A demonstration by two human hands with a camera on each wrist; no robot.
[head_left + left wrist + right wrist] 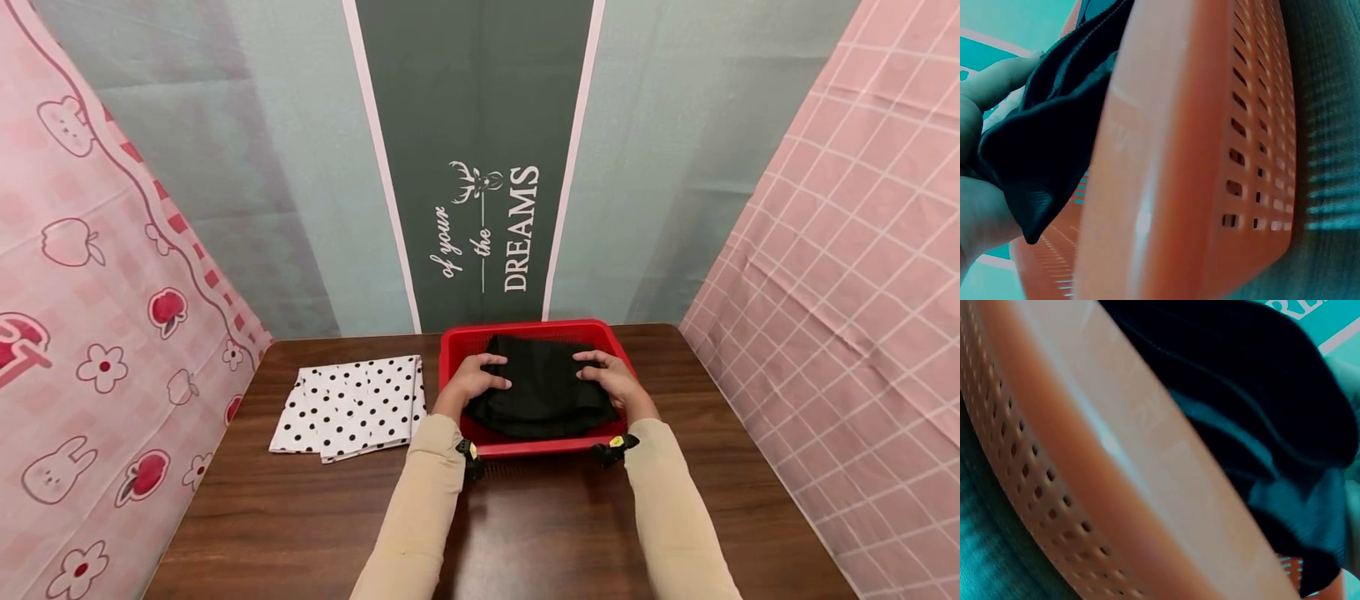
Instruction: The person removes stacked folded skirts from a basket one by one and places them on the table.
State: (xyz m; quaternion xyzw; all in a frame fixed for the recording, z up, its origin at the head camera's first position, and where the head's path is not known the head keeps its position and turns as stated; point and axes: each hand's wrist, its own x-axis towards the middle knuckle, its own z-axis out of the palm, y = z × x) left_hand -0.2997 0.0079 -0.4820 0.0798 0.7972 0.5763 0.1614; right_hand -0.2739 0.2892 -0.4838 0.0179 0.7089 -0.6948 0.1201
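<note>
A folded black cloth (542, 379) lies in several layers within the red plastic basket (517, 450) at the table's back edge. Over its left side, my left hand (472, 383) holds the folds between thumb and fingers. The left wrist view shows that hand (985, 106) around the end of the cloth (1054, 134), just inside the basket rim (1147, 144). My right hand (611, 379) grips the opposite side, thumb and fingers spread on top. At the right wrist view's edge, only a little of this hand (1349, 506) shows beside the stacked layers (1241, 394).
A white cloth with black dots (356, 407) lies folded on the wooden table (555, 533), left of the basket. Printed curtains hang behind the table (480, 125) and along both sides. A small black strap device (615, 448) sits at each wrist, by the basket's front rim.
</note>
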